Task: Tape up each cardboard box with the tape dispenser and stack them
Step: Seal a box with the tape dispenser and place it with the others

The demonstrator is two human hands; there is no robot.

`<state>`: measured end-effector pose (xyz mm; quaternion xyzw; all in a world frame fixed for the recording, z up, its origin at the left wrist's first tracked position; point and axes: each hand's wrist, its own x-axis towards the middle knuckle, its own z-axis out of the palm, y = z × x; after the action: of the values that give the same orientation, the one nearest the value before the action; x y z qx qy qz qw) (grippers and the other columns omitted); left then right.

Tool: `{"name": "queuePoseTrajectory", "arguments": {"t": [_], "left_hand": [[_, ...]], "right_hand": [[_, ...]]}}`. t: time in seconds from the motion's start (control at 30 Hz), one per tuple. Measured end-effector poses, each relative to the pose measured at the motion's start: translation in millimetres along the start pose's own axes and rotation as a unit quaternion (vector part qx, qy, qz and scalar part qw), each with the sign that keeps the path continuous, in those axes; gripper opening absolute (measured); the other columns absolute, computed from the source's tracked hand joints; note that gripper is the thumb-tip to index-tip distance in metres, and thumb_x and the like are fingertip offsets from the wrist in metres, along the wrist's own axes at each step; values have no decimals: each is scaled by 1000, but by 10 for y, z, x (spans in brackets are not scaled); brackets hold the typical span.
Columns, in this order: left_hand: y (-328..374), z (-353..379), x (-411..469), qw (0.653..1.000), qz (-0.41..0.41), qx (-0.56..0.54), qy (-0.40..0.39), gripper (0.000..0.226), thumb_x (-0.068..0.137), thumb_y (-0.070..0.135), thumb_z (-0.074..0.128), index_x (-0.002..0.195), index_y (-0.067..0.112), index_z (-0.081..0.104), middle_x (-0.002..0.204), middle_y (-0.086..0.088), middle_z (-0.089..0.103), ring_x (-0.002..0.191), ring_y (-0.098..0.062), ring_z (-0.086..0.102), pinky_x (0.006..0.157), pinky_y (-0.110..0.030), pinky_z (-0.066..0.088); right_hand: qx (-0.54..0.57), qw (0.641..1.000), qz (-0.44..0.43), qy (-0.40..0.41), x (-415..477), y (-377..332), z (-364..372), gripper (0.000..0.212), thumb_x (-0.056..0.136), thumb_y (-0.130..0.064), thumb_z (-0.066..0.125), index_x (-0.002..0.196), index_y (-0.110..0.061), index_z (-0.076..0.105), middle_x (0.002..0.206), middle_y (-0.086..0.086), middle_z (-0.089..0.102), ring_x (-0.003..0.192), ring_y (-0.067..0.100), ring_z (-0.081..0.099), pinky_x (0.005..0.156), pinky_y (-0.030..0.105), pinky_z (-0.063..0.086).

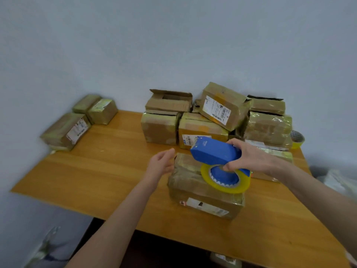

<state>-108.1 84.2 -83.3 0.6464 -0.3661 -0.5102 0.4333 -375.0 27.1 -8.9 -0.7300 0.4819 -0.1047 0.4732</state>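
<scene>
While the right grip (249,157) curls its fingers and thumb around the blue plastic tape dispenser (214,153), we see the left grip (161,163) wide and relaxed, holding nothing, just beside the far left corner of the cardboard box (193,188) in front. This box is brown, rectangular and crumpled, with glossy tape over its top and a white paper label on its near side. It lies flat on the smooth orange wooden surface (96,171). The dispenser is over the box top, and its round roll of yellowish clear tape (238,187) is at the right part of the top; we cannot tell if the roll touches the cardboard. Behind, against the wall, a pile of dented boxes (160,130) stands in two layers, where one upper box (170,100) has open flaps and another leans tilted. Well apart at the far left, three taped boxes (77,120) stand close together. A spare tape roll (297,139) sits at the right edge.
</scene>
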Motion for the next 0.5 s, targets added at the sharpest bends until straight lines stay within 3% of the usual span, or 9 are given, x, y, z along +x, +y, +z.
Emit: {"name": "queuePoseTrajectory", "arguments": {"t": [0.07, 0.13, 0.23, 0.33, 0.43, 0.5], "left_hand": [[115, 100, 15, 992, -83, -83, -54, 68, 79, 60, 60, 129, 14, 50, 119, -8, 64, 98, -22, 68, 79, -35, 58], [182, 218, 14, 986, -124, -78, -85, 78, 74, 67, 59, 126, 9, 52, 113, -8, 68, 98, -23, 68, 79, -36, 59], [257, 313, 21, 983, -136, -76, -99, 59, 82, 66, 54, 109, 14, 65, 97, 1, 75, 92, -15, 69, 65, -27, 56], [311, 332, 45, 985, -129, -87, -78, 42, 85, 51, 63, 105, 15, 68, 86, 3, 75, 77, -10, 69, 56, -23, 52], [305, 318, 58, 986, -125, -95, -64, 30, 89, 29, 66, 112, 10, 66, 80, 2, 75, 72, -9, 66, 56, -21, 51], [289, 292, 63, 983, -129, -116, -60, 26, 94, 32, 59, 108, 11, 66, 80, 3, 74, 76, -12, 65, 58, -23, 51]], "right_hand": [[8, 1000, 0, -4, 2, -4, 1, 56, 56, -33, 77, 107, -30, 52, 105, -2, 62, 89, 12, 65, 69, 23, 51], [6, 1000, -3, -7, 8, -13, 5, 56, 56, -33, 76, 107, -30, 52, 104, -2, 61, 88, 12, 65, 67, 21, 50], [-3, 1000, -6, -12, 10, -15, 8, 58, 56, -34, 76, 107, -29, 50, 105, -2, 60, 91, 14, 65, 69, 22, 51], [-5, 1000, -10, -16, 18, -12, 12, 58, 55, -35, 76, 107, -30, 50, 106, -1, 60, 92, 15, 65, 70, 23, 52], [-9, 1000, -13, -18, 24, -2, 16, 58, 55, -37, 76, 106, -30, 49, 106, -1, 60, 91, 14, 65, 68, 21, 51], [-14, 1000, -14, -17, 30, 4, 20, 58, 55, -38, 76, 106, -31, 49, 106, -1, 60, 91, 14, 65, 67, 21, 50]]}}
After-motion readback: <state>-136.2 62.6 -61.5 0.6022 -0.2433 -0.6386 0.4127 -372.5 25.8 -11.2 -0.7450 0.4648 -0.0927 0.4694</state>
